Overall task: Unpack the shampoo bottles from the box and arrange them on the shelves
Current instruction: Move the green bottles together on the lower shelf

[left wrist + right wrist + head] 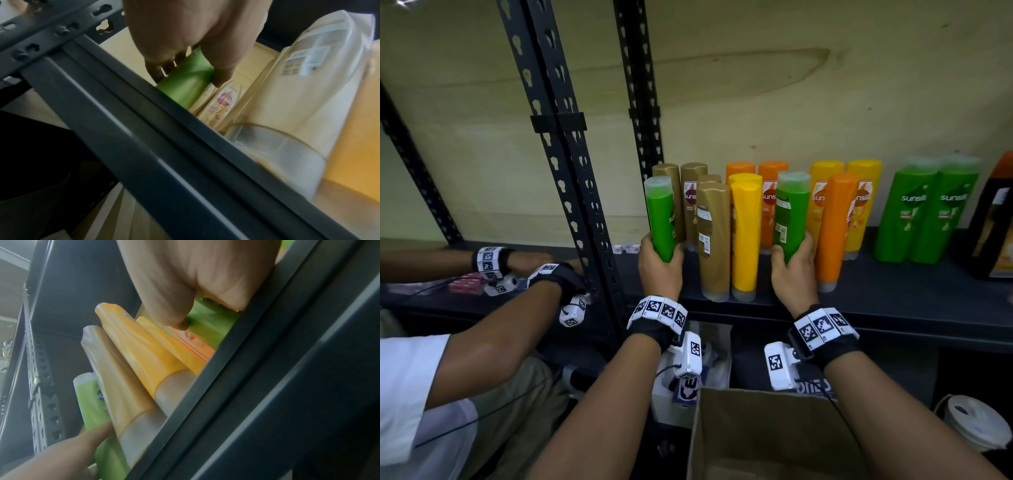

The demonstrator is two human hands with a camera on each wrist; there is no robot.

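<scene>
My left hand (659, 265) grips a green shampoo bottle (661, 216) by its lower end, held over the dark shelf (893, 291) at the left of the row; the same bottle (186, 82) shows in the left wrist view. My right hand (792, 270) grips a second green bottle (791, 214) among the standing bottles; that bottle (209, 321) shows in the right wrist view too. Gold (714, 240), yellow (745, 236) and orange (835, 226) bottles stand on the shelf. The open cardboard box (756, 435) sits below, between my forearms.
Two green bottles (924, 212) and a black and orange pack (993, 219) stand at the right of the shelf. Black slotted uprights (565, 164) frame the left. Another person's arms (493, 339) reach into the neighbouring bay. A white lidded container (976, 421) sits at the lower right.
</scene>
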